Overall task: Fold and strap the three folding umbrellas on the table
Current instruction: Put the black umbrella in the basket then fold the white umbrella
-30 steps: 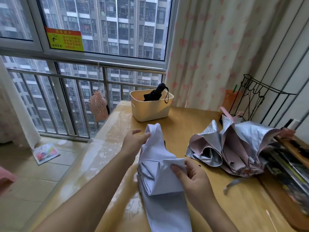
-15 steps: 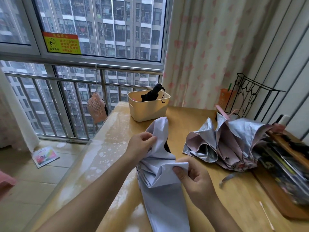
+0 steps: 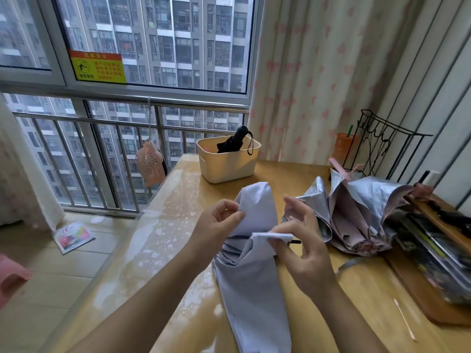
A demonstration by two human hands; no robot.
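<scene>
Pinching from both sides, the two hands held the pale lilac umbrella (image 3: 251, 289) over the near half of the worktop (image 3: 175, 250).

Head view. The canopy's long axis ran from the near edge, where its lower end left the frame, toward the far edge and the cream basket (image 3: 226, 170). The left hand (image 3: 219, 225) gripped a gather of cloth on the left flank of the upper part, fingers curled onto it. The right hand (image 3: 303, 253) pinched the edge of a folded panel between thumb and forefinger at about mid-length, with the remaining fingers spread and holding nothing. The panel thus lay across the axis, between the hands, with the right hand nearer its loose edge. Wrapping it round the bundle would probably fall to that hand while the left steadied the top. No strap on this umbrella could be made out, and whether the canopy rested on the worktop could not be told.

The widest room for moving lay to the left, toward the left edge. To the right, the silver-and-pink umbrella (image 3: 362, 212) lay unfolded just beside the right hand, its strap (image 3: 350, 263) trailing on the worktop, so a sweep that way risked snagging it. The black umbrella (image 3: 233, 142) stood furled in the basket near the far edge.
</scene>
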